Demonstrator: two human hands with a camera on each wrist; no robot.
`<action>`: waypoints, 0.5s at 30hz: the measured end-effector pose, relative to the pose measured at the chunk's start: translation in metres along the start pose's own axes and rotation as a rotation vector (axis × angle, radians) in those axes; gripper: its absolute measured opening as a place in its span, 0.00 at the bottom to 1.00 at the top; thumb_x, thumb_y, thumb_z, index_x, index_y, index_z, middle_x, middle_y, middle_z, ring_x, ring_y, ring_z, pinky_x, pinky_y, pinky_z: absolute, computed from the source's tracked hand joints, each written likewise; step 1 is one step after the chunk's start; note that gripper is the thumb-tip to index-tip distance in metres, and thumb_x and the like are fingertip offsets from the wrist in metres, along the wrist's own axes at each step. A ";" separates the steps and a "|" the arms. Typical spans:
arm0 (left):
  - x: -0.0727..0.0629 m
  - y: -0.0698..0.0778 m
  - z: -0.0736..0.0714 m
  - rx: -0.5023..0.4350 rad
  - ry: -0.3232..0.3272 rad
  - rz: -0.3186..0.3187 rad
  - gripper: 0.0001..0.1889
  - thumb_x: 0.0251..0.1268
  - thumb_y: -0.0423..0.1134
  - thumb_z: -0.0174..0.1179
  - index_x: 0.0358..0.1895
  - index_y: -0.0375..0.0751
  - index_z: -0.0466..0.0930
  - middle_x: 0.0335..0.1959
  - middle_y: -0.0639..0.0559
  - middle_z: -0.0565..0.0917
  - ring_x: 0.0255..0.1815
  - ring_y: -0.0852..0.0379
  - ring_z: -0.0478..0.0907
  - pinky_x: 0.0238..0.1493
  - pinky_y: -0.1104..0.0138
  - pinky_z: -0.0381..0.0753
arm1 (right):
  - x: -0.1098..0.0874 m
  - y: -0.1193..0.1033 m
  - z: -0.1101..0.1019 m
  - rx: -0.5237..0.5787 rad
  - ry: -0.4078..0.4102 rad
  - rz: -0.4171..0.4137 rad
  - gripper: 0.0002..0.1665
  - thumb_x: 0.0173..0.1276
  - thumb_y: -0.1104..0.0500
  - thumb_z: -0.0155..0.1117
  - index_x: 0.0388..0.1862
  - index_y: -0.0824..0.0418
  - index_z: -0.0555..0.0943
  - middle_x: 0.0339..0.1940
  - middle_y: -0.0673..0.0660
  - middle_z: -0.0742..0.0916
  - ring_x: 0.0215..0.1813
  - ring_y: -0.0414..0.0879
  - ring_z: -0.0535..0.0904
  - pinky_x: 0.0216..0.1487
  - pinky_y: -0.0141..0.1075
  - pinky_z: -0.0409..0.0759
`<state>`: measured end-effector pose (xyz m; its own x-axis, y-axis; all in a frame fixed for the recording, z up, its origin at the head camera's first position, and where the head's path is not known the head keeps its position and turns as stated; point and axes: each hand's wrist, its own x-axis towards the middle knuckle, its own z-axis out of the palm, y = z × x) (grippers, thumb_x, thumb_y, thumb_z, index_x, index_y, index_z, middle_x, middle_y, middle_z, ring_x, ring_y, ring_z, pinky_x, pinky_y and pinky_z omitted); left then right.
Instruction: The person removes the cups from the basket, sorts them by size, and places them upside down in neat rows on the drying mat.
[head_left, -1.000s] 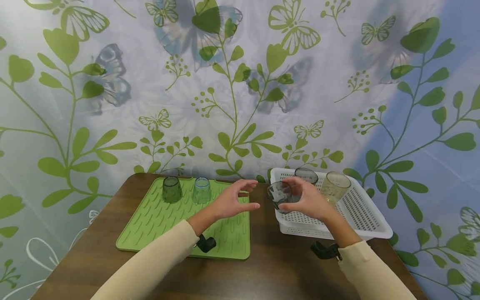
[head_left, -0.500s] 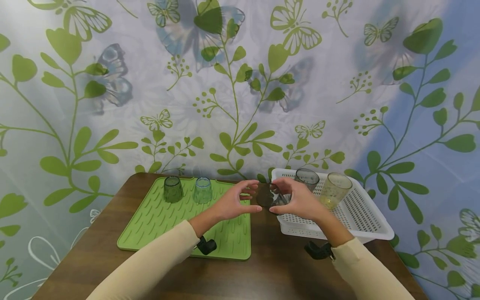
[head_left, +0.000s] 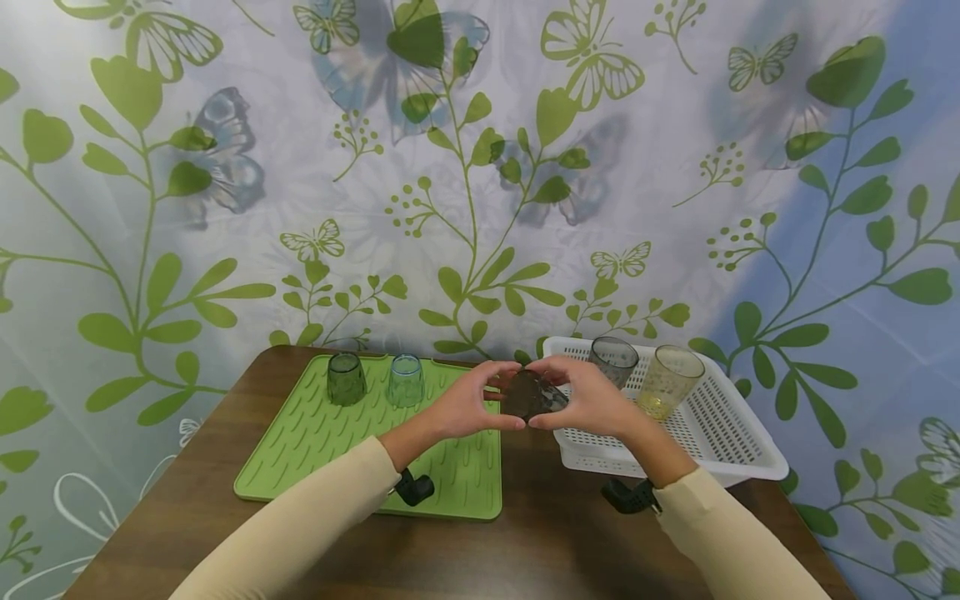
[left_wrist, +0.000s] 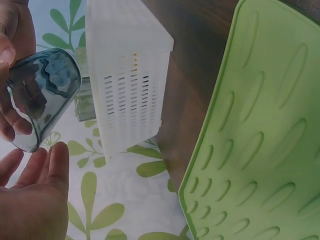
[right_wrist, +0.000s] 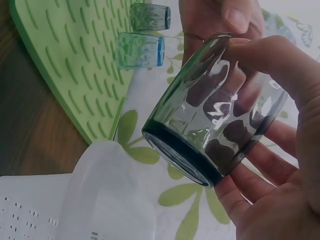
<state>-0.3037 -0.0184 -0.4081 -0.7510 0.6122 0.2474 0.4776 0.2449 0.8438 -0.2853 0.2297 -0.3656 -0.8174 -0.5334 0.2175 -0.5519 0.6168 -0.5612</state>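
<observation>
My right hand [head_left: 596,398] grips a smoky dark drinking glass [head_left: 531,396] between thumb and fingers. In the right wrist view the glass [right_wrist: 200,120] is tilted, its thick base toward the basket side. My left hand [head_left: 461,404] faces it from the other side, fingers spread and gently bent, fingertips right at the glass. The left wrist view has its fingers [left_wrist: 57,165] just below the glass's lower edge. Both hands are raised over the gap between the green drying mat [head_left: 442,483] and the white basket [head_left: 600,460].
Two glasses, one dark green [head_left: 345,380] and one blue-green [head_left: 406,382], stand base up at the back of the mat. A grey glass [head_left: 613,360] and a yellowish glass [head_left: 670,379] are in the perforated basket. A patterned curtain [head_left: 480,167] hangs behind the brown table [head_left: 517,542].
My right hand has moved left with the dark glass, away from the basket, bringing it up to my left hand. The left hand has hardly moved.
</observation>
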 end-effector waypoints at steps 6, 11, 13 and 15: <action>0.002 0.000 0.000 -0.008 -0.009 0.001 0.40 0.62 0.41 0.74 0.76 0.41 0.66 0.69 0.45 0.74 0.66 0.45 0.77 0.68 0.52 0.80 | 0.003 -0.001 0.002 -0.021 -0.002 -0.060 0.41 0.55 0.48 0.83 0.67 0.55 0.80 0.57 0.51 0.84 0.58 0.54 0.82 0.61 0.55 0.82; 0.002 0.000 0.000 -0.008 -0.011 0.000 0.39 0.61 0.40 0.75 0.75 0.40 0.68 0.68 0.45 0.76 0.65 0.45 0.78 0.66 0.55 0.81 | 0.004 -0.004 0.001 -0.036 -0.006 -0.065 0.42 0.55 0.48 0.83 0.68 0.56 0.80 0.57 0.52 0.85 0.59 0.54 0.82 0.62 0.56 0.81; 0.002 -0.001 -0.001 -0.002 -0.002 0.001 0.39 0.61 0.41 0.75 0.74 0.40 0.69 0.67 0.45 0.76 0.64 0.47 0.78 0.66 0.57 0.82 | 0.004 -0.005 0.001 -0.037 -0.003 -0.060 0.42 0.55 0.47 0.83 0.68 0.56 0.80 0.58 0.51 0.85 0.60 0.54 0.82 0.62 0.57 0.81; 0.001 -0.001 -0.001 0.000 0.012 0.004 0.38 0.60 0.41 0.75 0.73 0.40 0.70 0.66 0.45 0.77 0.63 0.48 0.79 0.65 0.58 0.83 | 0.003 -0.007 0.001 -0.036 0.008 -0.055 0.42 0.55 0.45 0.83 0.68 0.55 0.80 0.59 0.50 0.85 0.61 0.53 0.82 0.63 0.57 0.81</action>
<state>-0.3055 -0.0189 -0.4078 -0.7547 0.6038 0.2565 0.4803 0.2422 0.8430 -0.2843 0.2230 -0.3622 -0.7866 -0.5630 0.2535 -0.6018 0.6073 -0.5188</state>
